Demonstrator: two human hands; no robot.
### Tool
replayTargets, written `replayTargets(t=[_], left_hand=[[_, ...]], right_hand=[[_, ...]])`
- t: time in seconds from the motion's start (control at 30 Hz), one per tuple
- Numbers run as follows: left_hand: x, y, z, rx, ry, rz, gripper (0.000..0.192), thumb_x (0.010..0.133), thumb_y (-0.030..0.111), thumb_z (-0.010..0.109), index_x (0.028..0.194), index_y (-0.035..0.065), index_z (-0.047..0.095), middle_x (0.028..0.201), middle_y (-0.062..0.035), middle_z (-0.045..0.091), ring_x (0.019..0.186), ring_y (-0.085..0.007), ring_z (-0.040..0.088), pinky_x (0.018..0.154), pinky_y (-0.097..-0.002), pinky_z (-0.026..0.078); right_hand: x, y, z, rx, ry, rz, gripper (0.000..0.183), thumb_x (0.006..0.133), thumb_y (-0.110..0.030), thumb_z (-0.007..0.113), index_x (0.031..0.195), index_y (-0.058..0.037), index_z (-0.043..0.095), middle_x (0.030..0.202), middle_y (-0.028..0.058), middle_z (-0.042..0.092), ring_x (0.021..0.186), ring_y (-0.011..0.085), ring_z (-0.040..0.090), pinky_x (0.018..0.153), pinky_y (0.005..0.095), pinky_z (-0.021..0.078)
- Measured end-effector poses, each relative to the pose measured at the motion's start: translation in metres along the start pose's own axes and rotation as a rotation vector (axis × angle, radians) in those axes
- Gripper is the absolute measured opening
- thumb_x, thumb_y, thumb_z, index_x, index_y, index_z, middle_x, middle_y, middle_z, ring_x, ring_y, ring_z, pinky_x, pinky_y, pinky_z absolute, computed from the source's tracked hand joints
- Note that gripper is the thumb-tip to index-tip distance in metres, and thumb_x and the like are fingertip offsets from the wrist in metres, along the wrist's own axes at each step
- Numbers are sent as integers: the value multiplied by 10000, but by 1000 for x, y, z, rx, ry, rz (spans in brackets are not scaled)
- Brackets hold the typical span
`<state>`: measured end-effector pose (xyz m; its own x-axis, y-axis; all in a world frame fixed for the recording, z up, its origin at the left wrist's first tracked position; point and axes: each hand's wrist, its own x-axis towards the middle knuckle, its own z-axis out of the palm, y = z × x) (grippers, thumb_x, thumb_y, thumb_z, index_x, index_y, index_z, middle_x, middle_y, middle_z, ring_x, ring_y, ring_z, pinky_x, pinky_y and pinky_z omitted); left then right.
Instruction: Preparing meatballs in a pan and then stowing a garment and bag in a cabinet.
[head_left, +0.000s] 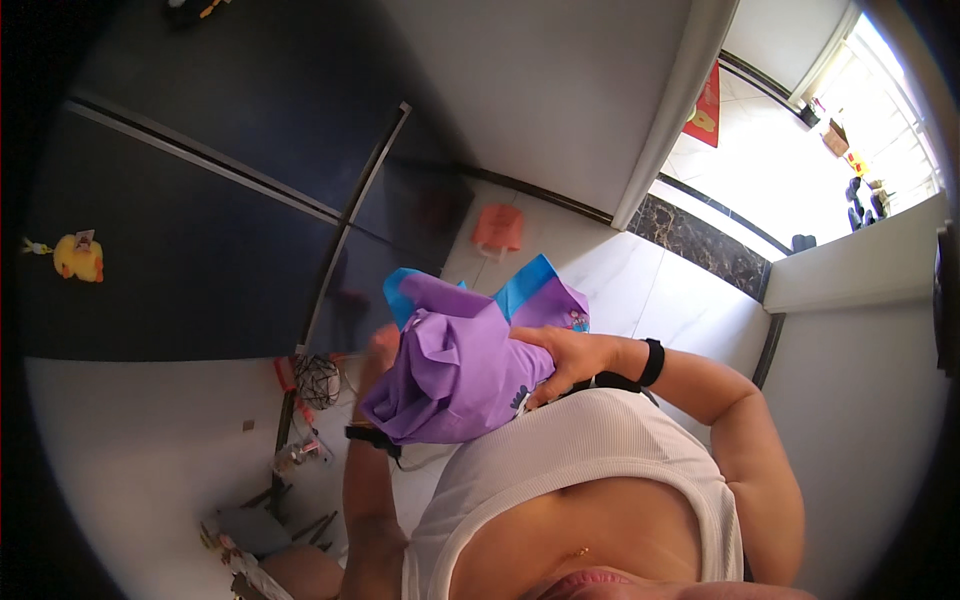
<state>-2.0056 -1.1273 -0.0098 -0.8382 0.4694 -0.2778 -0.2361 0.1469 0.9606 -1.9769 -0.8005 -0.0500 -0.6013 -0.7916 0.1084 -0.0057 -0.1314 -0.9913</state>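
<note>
A purple fabric bag (457, 367) with blue edging and printed figures lies bunched against the front of my white ribbed top. My right hand (566, 360) grips its right side, thumb nearest my body and fingertips partly behind the cloth. My left hand (385, 341) is at the bag's far left side, blurred and mostly covered by the folds, so its grip does not show. Both wrists wear black bands. What the bag contains, if anything, is hidden.
A dark glossy cabinet or refrigerator (187, 285) stands at left, with a yellow duck figure (79, 259) on it. A coral container (497, 229) sits on the tiled floor. A dark marble threshold (697, 236) leads into a bright room. A stool (255, 529) stands lower left.
</note>
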Motion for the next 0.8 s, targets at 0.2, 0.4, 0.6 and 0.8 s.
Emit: replayTargets(t=[0.2, 0.4, 0.6, 0.8], left_hand=[[62, 76, 3, 260, -364, 63, 694, 939, 617, 392, 1230, 4, 540, 1035, -55, 603, 1009, -141, 535, 885, -276, 420], [12, 103, 6, 217, -471, 69, 883, 753, 716, 577, 1258, -7, 527, 1255, -110, 538, 1168, -232, 494, 995, -377, 371], [-51, 21, 36, 414, -52, -53, 1008, 639, 394, 879, 1398, -12, 355, 1337, -113, 467, 1171, -227, 487, 1020, -357, 349], [9, -8, 50, 155, 458, 285, 621, 871, 295, 688, 1340, -22, 432, 1259, -114, 539, 1145, -210, 502, 994, -336, 364]], right_hand=[[24, -16, 7, -118, -182, -9, 940, 698, -295, 818, 1420, 26, 309, 1240, 195, 563, 1128, 266, 562, 947, 341, 436], [-5, -28, -2, -123, 69, 106, 917, 707, -294, 805, 1418, 13, 314, 1315, 198, 512, 1219, 292, 508, 1034, 342, 388], [-21, -24, 6, -8, 224, 111, 902, 728, -301, 789, 1418, 21, 306, 1307, 202, 523, 1200, 273, 529, 1026, 346, 398], [-15, -5, -33, -66, 187, -12, 1242, 663, -522, 812, 1520, -114, 12, 1521, 220, 191, 1421, 332, 190, 1146, 399, 212]])
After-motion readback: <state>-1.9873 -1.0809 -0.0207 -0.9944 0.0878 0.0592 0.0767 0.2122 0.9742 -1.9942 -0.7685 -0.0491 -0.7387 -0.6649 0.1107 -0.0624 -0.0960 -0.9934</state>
